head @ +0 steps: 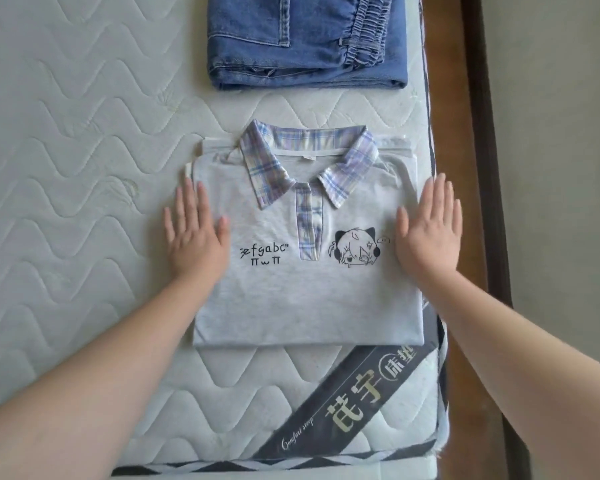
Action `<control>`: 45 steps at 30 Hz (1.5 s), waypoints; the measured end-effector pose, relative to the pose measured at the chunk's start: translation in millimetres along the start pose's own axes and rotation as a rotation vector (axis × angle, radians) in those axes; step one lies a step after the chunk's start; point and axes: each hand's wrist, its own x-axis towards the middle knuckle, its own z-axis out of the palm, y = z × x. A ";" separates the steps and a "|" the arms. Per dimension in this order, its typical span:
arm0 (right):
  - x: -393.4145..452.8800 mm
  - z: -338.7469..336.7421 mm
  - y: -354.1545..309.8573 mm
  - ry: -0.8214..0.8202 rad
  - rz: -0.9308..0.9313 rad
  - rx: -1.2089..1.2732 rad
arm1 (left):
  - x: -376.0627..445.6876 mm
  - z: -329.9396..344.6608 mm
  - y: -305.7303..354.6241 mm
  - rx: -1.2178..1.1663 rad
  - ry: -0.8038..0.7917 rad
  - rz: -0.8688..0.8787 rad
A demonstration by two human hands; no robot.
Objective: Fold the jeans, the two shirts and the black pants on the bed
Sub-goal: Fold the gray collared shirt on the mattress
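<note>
The folded grey shirt lies near the right edge of the bed, with the folded jeans just beyond it. The left hand and right hand rest flat, fingers straight, on the shirt's left and right sides, grasping nothing.

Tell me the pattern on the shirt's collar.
The collar is plaid in blue, lavender and white, seen best in the head view.
</note>
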 end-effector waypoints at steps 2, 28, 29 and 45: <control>-42.4 5.9 -22.5 0.018 -0.133 0.052 | -34.9 -3.7 25.5 -0.067 0.014 0.131; -245.7 -141.1 -17.0 -0.431 -0.296 -0.221 | -241.7 -182.3 -29.6 0.049 -0.458 0.265; -256.6 -160.0 -26.9 -0.376 -0.307 -0.198 | -244.3 -204.7 -25.7 0.020 -0.377 0.313; -420.1 -295.1 -69.9 0.233 -0.444 0.012 | -307.9 -391.1 -38.4 0.204 -0.008 0.565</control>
